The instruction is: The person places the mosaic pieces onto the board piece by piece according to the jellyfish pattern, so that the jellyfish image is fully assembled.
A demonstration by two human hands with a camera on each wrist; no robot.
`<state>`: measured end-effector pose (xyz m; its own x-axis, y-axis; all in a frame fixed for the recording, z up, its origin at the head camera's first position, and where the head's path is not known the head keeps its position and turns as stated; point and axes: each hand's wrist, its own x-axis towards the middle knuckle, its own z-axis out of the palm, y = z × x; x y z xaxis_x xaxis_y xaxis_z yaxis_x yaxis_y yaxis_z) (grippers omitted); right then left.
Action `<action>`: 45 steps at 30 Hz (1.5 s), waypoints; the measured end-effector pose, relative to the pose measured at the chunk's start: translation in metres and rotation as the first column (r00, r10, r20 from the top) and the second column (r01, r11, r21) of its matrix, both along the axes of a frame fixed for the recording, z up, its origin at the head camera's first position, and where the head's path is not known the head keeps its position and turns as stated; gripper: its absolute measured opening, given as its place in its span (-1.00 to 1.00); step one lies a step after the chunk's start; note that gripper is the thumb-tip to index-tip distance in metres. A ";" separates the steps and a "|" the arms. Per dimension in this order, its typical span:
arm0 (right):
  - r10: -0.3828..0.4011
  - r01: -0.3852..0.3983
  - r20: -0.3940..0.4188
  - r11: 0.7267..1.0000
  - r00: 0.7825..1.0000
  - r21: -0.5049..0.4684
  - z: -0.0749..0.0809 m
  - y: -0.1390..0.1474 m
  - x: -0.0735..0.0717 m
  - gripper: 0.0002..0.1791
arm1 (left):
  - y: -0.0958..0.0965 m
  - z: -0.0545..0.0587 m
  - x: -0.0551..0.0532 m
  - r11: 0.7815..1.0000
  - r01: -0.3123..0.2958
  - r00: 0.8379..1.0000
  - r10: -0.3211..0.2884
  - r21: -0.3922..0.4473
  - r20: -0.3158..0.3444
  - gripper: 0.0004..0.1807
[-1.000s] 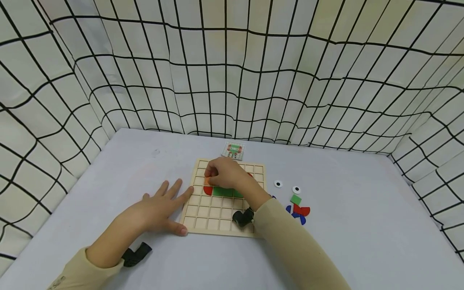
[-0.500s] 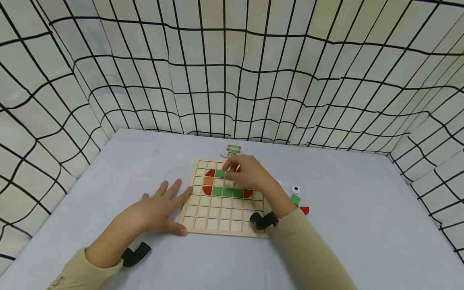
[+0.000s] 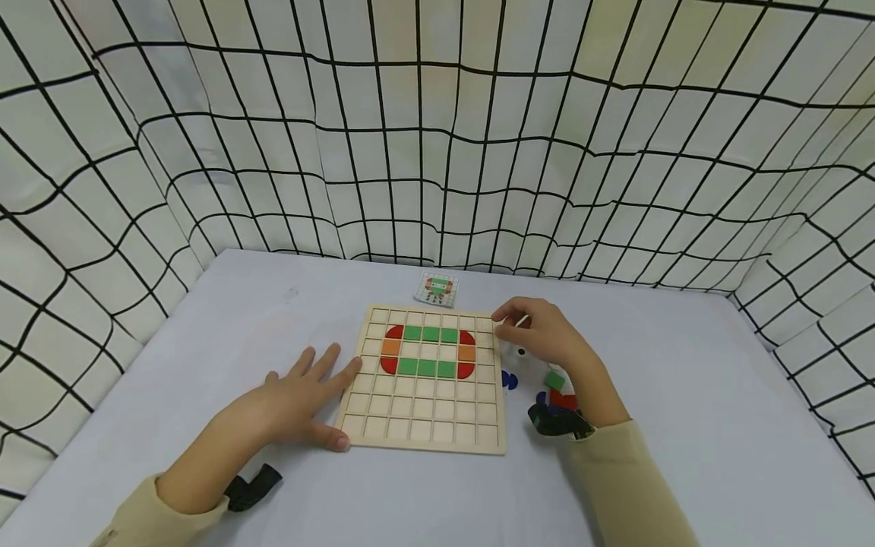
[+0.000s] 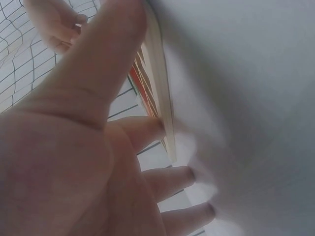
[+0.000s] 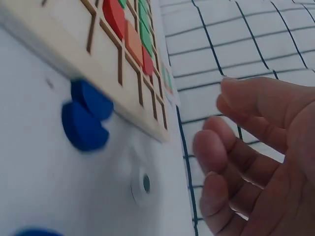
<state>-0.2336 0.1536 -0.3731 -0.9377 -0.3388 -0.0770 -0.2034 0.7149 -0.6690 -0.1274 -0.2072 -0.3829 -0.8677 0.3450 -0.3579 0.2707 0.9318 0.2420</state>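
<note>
A wooden grid board lies on the table, with red rounded pieces, orange squares and green squares set in its cells as a ring. My left hand rests at the board's left side, fingers spread, thumb and a fingertip touching the edge. My right hand hovers past the board's right edge, fingers loosely bent. In the right wrist view nothing shows between its fingers. Below it lie a round black-and-white eye piece and blue rounded pieces beside the board.
A small pattern card lies behind the board. Right of the board are a loose green square and red pieces, partly hidden by the black wrist strap. Black netting over white cloth surrounds the table.
My right hand has left the left orange square, crossed the board rightward and now hangs beyond its right edge, uncovering the ring of pieces. The left hand has stayed in place.
</note>
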 end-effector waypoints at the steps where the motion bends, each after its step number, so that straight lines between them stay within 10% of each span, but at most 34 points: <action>1: -0.007 0.007 0.014 1.000 1.000 0.014 0.000 0.004 0.001 -0.74 | 0.000 -0.001 0.001 1.000 0.005 1.000 -0.005 0.002 -0.002 0.25; 27: -0.105 0.016 0.243 0.940 0.964 0.342 -0.005 0.063 -0.006 -0.75 | -0.001 -0.001 0.001 1.000 -0.001 1.000 0.001 0.010 0.009 0.27; 45: -0.167 0.113 0.125 0.926 0.978 0.360 -0.002 0.052 -0.003 -0.78 | 0.000 0.001 0.002 1.000 -0.009 1.000 0.008 0.017 0.016 0.26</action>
